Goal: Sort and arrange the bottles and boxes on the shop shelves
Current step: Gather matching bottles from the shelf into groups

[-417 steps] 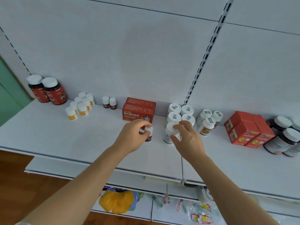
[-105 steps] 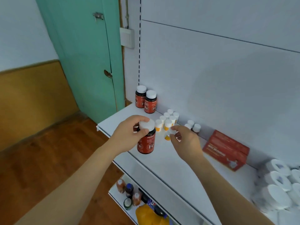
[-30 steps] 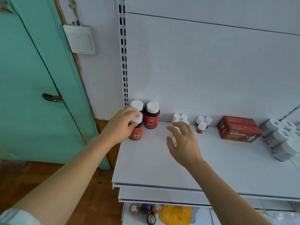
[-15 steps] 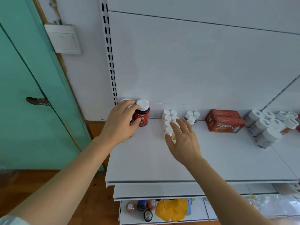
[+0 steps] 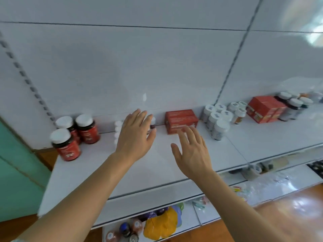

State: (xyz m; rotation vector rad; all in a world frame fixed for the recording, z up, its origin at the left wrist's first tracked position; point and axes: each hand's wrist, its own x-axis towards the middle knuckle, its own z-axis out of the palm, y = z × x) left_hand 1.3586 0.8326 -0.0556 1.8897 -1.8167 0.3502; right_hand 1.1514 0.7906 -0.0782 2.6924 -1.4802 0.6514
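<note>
hands spread, empty, above shelf

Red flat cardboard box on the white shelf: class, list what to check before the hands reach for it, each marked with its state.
1. Left hand holds nothing: ok.
2. Right hand holds nothing: ok.
3. Red flat cardboard box in view and unobstructed: ok.
4. White-capped grey bottles stand apart from the box: ok.
5. Three red-labelled dark bottles stand upright: ok.
6. Small bottles behind the left hand undisturbed: cannot tell.
</note>
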